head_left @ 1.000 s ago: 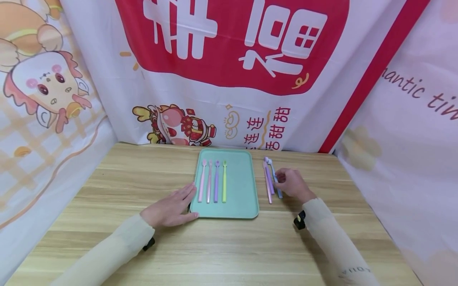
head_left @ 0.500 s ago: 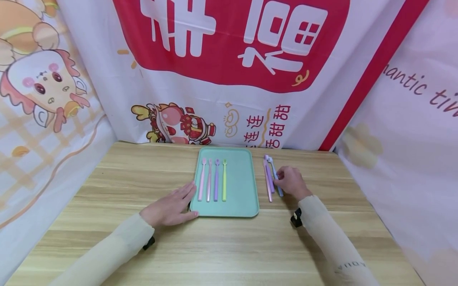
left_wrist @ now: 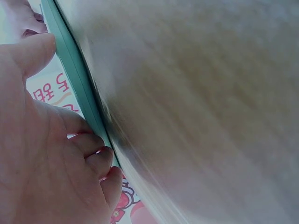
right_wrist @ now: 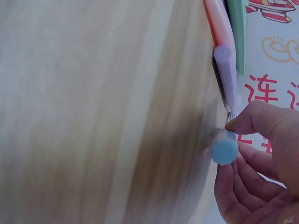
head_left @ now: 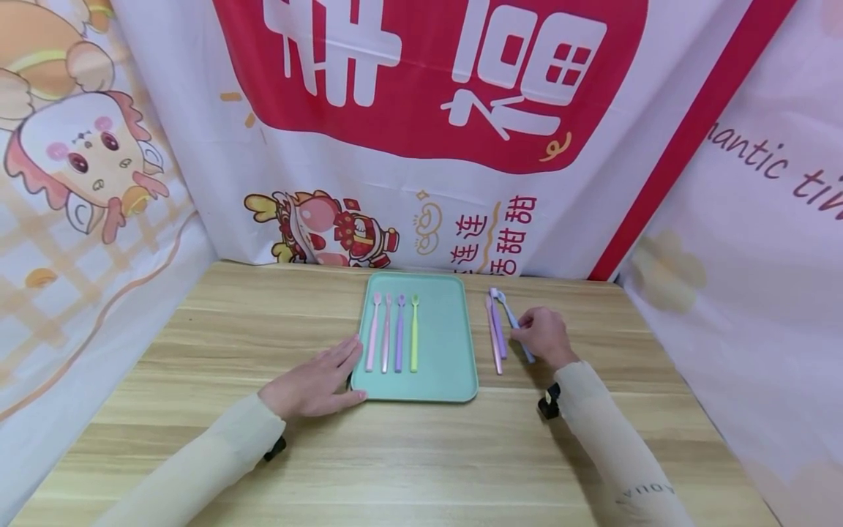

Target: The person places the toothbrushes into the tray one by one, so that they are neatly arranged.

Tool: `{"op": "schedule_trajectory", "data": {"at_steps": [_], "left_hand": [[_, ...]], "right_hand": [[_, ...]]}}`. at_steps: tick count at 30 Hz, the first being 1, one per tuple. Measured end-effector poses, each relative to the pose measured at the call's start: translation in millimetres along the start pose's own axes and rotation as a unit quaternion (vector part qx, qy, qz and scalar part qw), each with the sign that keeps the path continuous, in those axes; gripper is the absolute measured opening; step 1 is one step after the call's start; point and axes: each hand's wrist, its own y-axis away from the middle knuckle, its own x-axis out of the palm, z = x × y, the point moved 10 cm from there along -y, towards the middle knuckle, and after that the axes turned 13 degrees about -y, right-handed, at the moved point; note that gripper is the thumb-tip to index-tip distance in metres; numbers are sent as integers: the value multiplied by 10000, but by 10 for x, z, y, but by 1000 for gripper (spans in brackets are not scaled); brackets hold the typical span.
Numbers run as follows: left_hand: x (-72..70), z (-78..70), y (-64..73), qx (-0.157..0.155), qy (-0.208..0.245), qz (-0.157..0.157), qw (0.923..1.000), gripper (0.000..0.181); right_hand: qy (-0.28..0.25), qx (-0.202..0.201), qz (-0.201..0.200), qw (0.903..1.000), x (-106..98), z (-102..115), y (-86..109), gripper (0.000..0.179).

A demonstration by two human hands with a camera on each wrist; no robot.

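Observation:
My left hand [head_left: 316, 380] rests against the left edge of a mint-green tray [head_left: 444, 337], fingers straight. In the left wrist view, the thumb and fingertips lie along the tray's rim [left_wrist: 77, 70]. Several toothbrushes lie side by side on the tray: a pale pink one [head_left: 372, 337], a darker pink one [head_left: 386, 337], a purple one [head_left: 399, 337] and a yellow-green one [head_left: 414, 337]. Right of the tray, my right hand [head_left: 545, 338] pinches a blue toothbrush [head_left: 510, 313] by its handle. Its round blue handle end [right_wrist: 224, 151] faces the right wrist camera.
Just left of the blue brush lie a purple toothbrush [head_left: 498, 322] and a pink toothbrush [head_left: 495, 348], close together on the wooden table [head_left: 421, 461]. Behind the table hangs a printed cloth [head_left: 421, 139], with more cloth at both sides.
The right hand has shifted slightly right with the blue toothbrush, whose handle now slants further away from the purple one. The left hand and tray stay in place.

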Motion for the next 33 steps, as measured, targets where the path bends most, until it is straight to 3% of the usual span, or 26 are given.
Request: {"op": "schedule_trajectory", "data": {"at_steps": [16,33], "left_hand": [[-23,-22,7,13,2,-26,10000,91],[-26,-29,11,16,8,-39,10000,91]], "right_hand": [[-140,-400,-211,9989,-227,138,41,17],[-146,-778,-368,9962,-319,388,150,21]]}}
